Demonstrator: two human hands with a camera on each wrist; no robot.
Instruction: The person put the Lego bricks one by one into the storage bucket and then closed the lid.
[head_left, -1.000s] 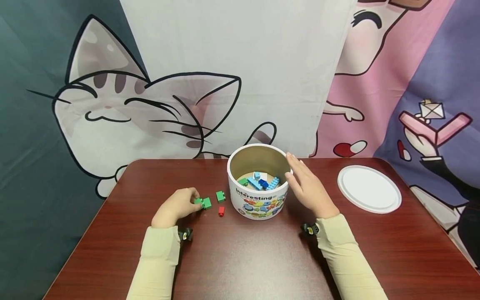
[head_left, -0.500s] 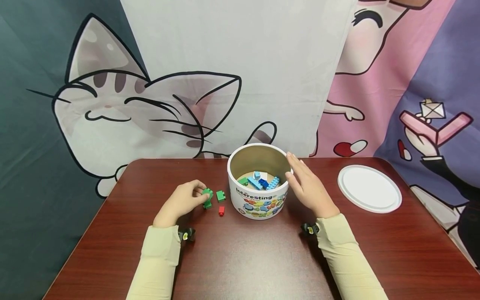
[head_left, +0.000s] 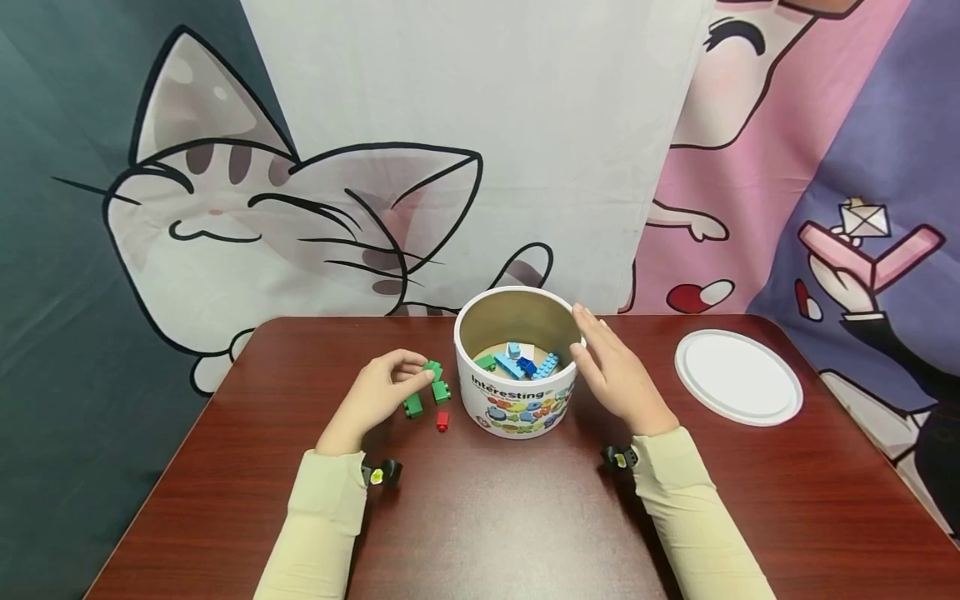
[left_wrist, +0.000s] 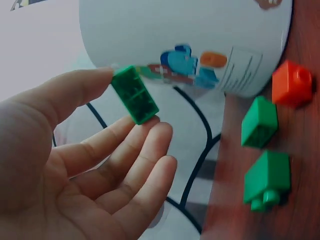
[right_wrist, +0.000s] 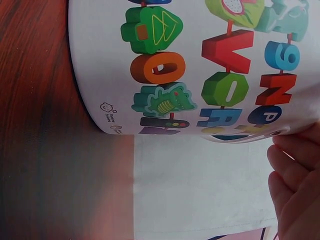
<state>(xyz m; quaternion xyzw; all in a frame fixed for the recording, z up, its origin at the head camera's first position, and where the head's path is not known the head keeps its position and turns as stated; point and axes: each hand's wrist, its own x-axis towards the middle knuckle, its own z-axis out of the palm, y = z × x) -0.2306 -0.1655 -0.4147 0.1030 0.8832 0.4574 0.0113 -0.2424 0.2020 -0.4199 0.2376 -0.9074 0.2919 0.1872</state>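
My left hand (head_left: 378, 390) pinches a green building brick (left_wrist: 135, 95) between thumb and fingers, its hollow underside showing in the left wrist view. The brick is raised off the table, just left of a white printed tub (head_left: 517, 410). Below it on the table lie two more green bricks (head_left: 413, 406) and a small red brick (head_left: 443, 422). At the tub's right side rests my right hand (head_left: 618, 379), fingers extended along the wall and the thumb at the rim. Inside the tub are several blue bricks (head_left: 511, 367), a green brick (head_left: 487, 363) and a white piece.
A round white lid (head_left: 738, 378) lies flat on the right of the dark red wooden table (head_left: 480, 517). Behind the table's far edge hangs a cloth backdrop (head_left: 480, 100) with cartoon drawings.
My left hand has separated a green brick from another one, lifted it and carried it right toward the tub. The other brick stays on the table. My right hand has not moved.
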